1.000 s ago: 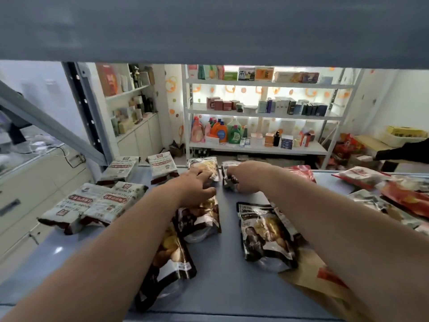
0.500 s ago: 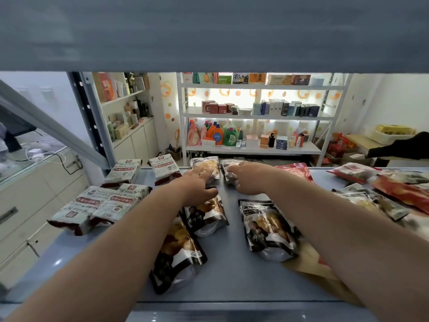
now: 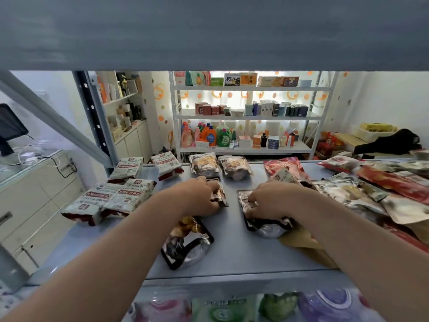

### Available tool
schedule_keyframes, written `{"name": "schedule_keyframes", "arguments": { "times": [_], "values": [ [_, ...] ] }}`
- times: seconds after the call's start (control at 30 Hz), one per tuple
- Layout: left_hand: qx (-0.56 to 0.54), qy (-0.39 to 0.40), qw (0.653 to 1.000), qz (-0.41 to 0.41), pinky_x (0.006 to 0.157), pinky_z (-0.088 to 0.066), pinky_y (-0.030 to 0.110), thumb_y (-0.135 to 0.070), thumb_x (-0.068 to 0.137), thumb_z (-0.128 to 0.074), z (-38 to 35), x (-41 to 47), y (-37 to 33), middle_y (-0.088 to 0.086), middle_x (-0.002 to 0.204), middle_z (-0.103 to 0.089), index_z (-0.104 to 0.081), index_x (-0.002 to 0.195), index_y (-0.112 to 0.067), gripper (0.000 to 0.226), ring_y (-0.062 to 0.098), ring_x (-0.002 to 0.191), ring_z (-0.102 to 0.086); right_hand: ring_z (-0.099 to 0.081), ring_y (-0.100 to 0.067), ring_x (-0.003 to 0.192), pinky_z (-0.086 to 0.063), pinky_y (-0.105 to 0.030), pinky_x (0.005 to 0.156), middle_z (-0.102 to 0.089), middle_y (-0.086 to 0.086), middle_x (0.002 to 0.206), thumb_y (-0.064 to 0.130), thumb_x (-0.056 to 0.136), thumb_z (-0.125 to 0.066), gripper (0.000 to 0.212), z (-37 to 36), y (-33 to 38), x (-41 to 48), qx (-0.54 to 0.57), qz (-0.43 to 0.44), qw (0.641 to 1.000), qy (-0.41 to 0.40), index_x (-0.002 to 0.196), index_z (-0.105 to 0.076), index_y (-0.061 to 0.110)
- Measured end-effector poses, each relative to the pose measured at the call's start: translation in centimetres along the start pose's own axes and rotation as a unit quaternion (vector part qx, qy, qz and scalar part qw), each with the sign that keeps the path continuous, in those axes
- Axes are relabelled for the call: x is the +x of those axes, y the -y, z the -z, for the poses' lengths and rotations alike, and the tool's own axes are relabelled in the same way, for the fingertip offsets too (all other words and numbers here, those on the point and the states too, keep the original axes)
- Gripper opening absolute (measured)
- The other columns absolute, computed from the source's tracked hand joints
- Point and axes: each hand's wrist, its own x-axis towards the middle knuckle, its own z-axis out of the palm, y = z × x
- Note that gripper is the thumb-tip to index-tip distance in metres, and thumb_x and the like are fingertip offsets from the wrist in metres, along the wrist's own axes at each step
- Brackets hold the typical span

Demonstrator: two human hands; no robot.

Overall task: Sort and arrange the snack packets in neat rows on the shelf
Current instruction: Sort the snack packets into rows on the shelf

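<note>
Both of your hands were down on the grey shelf (image 3: pixel 232 259), each on a dark snack packet in the middle row.

- Your left hand (image 3: pixel 197 196) lay over the left dark packet (image 3: pixel 219 194), fingers curled round its upper edge and gripping it.
- Your right hand (image 3: pixel 271 201) lay on the right dark packet (image 3: pixel 267 225), fingers bent down onto its top end and clutching it. That packet's silver bottom stuck out toward you, partly over a brown paper bag (image 3: pixel 301 240).
- A third dark packet (image 3: pixel 185 242) lay loose near the front edge, tilted, just below your left wrist.
- At the far edge of the shelf, two matching packets (image 3: pixel 204 165) sat side by side, flat, apart from both hands.
- On the left, four white-and-red packets (image 3: pixel 126 169) lay in two rough pairs, one pair behind the other.
- On the right, a red packet (image 3: pixel 285 167) and a loose overlapping heap of mixed packets (image 3: pixel 371 189) were unsorted.
- Beyond the shelf stood a white rack with detergent bottles (image 3: pixel 210 135).
</note>
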Motion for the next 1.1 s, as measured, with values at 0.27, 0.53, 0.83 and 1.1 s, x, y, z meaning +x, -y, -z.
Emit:
{"name": "schedule_keyframes", "arguments": {
  "times": [0.27,0.53,0.83,1.1],
  "values": [
    [-0.021,-0.054,0.998,0.034,0.108,-0.036,0.045,-0.066,0.092,-0.044,-0.1,-4.4,0.2,0.005,0.155,-0.031,-0.024,0.153,-0.035,0.072,0.027,0.139,-0.033,-0.057,-0.029,0.107,-0.045,-0.044,0.097,-0.065,-0.01,0.117,0.046,0.1,-0.03,0.048,-0.5,1.0,2.7,0.002,0.009,0.996,-0.089,0.113,-0.063,0.014],
    [-0.062,-0.037,0.995,0.067,0.102,-0.039,0.042,-0.064,0.093,-0.037,-3.2,-10.3,-1.0,0.004,0.14,-0.04,-0.038,0.137,-0.025,0.059,0.025,0.127,-0.038,-0.047,-0.032,0.126,-0.044,-0.045,0.101,-0.05,-0.012,0.136,0.038,0.105,-0.033,0.042,-0.5,2.0,2.1,0.12,-0.025,0.985,-0.123,0.131,-0.053,0.012],
    [-0.086,-0.093,0.991,-0.031,0.105,-0.034,0.03,-0.064,0.085,-0.055,-5.1,-13.9,-1.7,-0.004,0.147,-0.033,-0.03,0.139,-0.027,0.071,0.015,0.132,-0.033,-0.05,-0.024,0.124,-0.046,-0.04,0.098,-0.055,0.0,0.136,0.044,0.093,-0.051,0.044,-3.2,0.3,-3.7,0.148,-0.028,0.949,-0.278,0.133,-0.055,0.027],
    [-0.118,-0.094,0.98,-0.128,0.1,-0.034,0.021,-0.059,0.08,-0.057,-6.1,-15.3,-3.5,-0.012,0.143,-0.03,-0.033,0.136,-0.032,0.066,0.009,0.121,-0.035,-0.056,-0.021,0.116,-0.044,-0.038,0.098,-0.063,0.001,0.123,0.044,0.094,-0.051,0.034,-5.1,0.4,-6.6,0.16,-0.019,0.947,-0.278,0.118,-0.066,0.025]
  ]
}}
